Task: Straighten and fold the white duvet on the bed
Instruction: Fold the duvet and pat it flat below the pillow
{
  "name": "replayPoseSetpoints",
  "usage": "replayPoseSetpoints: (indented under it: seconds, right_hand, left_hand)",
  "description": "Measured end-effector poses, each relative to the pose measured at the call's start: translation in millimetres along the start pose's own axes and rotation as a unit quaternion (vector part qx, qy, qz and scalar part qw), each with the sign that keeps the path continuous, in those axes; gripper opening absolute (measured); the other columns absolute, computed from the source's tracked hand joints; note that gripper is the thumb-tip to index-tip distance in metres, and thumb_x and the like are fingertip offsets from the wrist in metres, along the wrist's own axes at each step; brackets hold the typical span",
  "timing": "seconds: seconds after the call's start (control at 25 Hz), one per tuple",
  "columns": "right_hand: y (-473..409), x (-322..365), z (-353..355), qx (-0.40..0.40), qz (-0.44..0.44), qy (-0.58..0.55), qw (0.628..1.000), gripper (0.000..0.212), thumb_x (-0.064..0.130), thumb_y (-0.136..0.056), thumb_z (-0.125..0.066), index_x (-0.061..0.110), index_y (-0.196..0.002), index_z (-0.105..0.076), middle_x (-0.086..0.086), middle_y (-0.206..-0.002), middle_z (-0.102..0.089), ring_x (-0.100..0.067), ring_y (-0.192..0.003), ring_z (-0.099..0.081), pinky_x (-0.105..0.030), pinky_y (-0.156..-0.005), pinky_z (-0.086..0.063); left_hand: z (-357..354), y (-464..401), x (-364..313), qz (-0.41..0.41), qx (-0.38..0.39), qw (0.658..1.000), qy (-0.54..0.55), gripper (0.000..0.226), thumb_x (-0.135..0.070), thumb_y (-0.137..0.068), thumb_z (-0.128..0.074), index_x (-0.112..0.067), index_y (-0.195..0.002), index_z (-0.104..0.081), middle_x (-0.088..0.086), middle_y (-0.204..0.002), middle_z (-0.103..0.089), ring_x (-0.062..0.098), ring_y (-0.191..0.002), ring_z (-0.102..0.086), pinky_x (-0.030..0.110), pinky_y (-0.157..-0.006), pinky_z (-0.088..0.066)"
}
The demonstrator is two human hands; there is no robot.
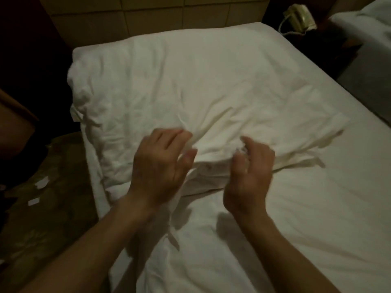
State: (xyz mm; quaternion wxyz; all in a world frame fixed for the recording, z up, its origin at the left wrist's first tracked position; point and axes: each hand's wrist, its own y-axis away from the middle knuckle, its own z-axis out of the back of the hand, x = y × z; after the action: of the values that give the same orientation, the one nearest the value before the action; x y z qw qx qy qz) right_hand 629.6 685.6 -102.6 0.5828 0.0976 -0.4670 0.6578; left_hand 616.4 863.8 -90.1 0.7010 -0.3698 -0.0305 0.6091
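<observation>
Two bare hands work at the near edge of a rumpled white cotton duvet that lies bunched across the head half of a bed covered in a white sheet. At far left, a dark patterned carpet shows beside the bed, with a few small pale scraps of paper scattered on it. The duvet's left edge hangs thick and crumpled over the bed's left side, and its wrinkled upper face spreads toward a beige padded headboard at the top of the view.

The left hand sits on the duvet's front fold, fingers curled and bent into the cloth, thumb drawn in toward them, so its grip looks pinched on a ridge of white fabric, though motion blur softens the fingertips. Just beside it, with a hump of gathered fabric between the two, the right hand has its fingers hooked and its grip closed round a small wad of the same duvet edge. Both forearms reach in from the bottom of the view over the smooth sheet.

Right of the hands, the duvet's folded corner tapers flat onto the sheet. At upper right, a pale corded telephone rests on a dark nightstand, and a second white-covered bed shows at the edge.
</observation>
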Motion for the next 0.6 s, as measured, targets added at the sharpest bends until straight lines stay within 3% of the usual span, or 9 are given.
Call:
replayPoseSetpoints:
  seconds: [0.08, 0.12, 0.24, 0.32, 0.44, 0.52, 0.6]
  right_hand:
    - [-35.5, -15.0, -16.8, 0.088, -0.012, 0.093, 0.992, 0.085, 0.068, -0.098, -0.015, 0.007, -0.151, -0.039, -0.017, -0.155, -0.038, -0.028, -0.144, -0.029, -0.039, -0.120, -0.022]
    - [-42.0, -24.9, -26.0, 0.141, -0.033, 0.132, 0.981, 0.089, 0.073, -0.094, -0.009, 0.012, -0.158, -0.024, -0.013, -0.165, -0.020, -0.026, -0.153, -0.011, -0.043, -0.125, -0.011]
    - [-17.1, -52.8, -33.8, 0.229, -0.072, 0.186, 0.953, 0.097, 0.082, -0.089, 0.001, 0.017, -0.161, 0.006, -0.010, -0.168, 0.013, -0.020, -0.154, 0.018, -0.047, -0.125, -0.002]
    - [0.6, -57.9, -25.2, 0.253, -0.078, 0.163, 0.951, 0.097, 0.083, -0.089, -0.005, 0.020, -0.160, 0.012, -0.007, -0.167, 0.020, -0.015, -0.152, 0.024, -0.047, -0.126, -0.002]
    - [-33.6, -61.2, -14.6, 0.161, -0.067, 0.109, 0.979, 0.093, 0.080, -0.092, -0.010, 0.019, -0.161, 0.000, -0.007, -0.169, 0.008, -0.018, -0.155, 0.013, -0.044, -0.126, 0.002]
    - [-74.3, -71.2, -11.2, 0.108, -0.059, 0.145, 0.982, 0.091, 0.079, -0.092, -0.008, 0.019, -0.161, -0.002, -0.006, -0.169, 0.006, -0.020, -0.155, 0.013, -0.044, -0.125, 0.007]
    - [-113.4, -95.4, -7.8, 0.104, -0.082, 0.195, 0.972, 0.091, 0.081, -0.090, -0.005, 0.025, -0.162, 0.003, -0.003, -0.169, 0.013, -0.021, -0.153, 0.019, -0.047, -0.124, 0.011]
  left_hand:
    - [-27.4, -9.7, -1.4, -0.004, 0.083, 0.996, -0.036, 0.062, -0.048, -0.103, -0.022, -0.009, -0.141, -0.051, 0.011, -0.147, -0.049, 0.029, -0.138, -0.041, 0.047, -0.112, -0.032]
    - [-40.8, -2.5, 3.4, -0.014, 0.150, 0.986, -0.066, 0.068, -0.053, -0.102, -0.019, -0.009, -0.150, -0.038, 0.011, -0.157, -0.034, 0.029, -0.147, -0.027, 0.049, -0.118, -0.020]
    - [-62.9, 38.7, 29.6, -0.077, 0.280, 0.948, -0.127, 0.078, -0.063, -0.099, -0.017, -0.011, -0.156, -0.020, 0.010, -0.165, -0.009, 0.030, -0.152, -0.008, 0.050, -0.121, -0.005]
    - [-59.9, 47.5, 31.5, -0.076, 0.272, 0.952, -0.116, 0.078, -0.064, -0.099, -0.017, -0.011, -0.155, -0.025, 0.010, -0.165, -0.011, 0.031, -0.152, -0.010, 0.051, -0.121, -0.005]
    - [-58.2, 1.9, -4.7, -0.041, 0.170, 0.983, -0.050, 0.071, -0.058, -0.101, -0.016, -0.012, -0.154, -0.027, 0.015, -0.162, -0.018, 0.033, -0.151, -0.014, 0.054, -0.120, -0.008]
    - [-75.1, -43.8, -35.6, -0.032, 0.127, 0.989, -0.071, 0.069, -0.056, -0.102, -0.015, -0.013, -0.154, -0.028, 0.016, -0.162, -0.019, 0.034, -0.151, -0.012, 0.058, -0.120, -0.008]
    - [-95.9, -78.7, -50.0, -0.019, 0.150, 0.980, -0.132, 0.075, -0.063, -0.098, -0.012, -0.016, -0.155, -0.027, 0.016, -0.163, -0.016, 0.038, -0.151, -0.007, 0.066, -0.117, -0.006]
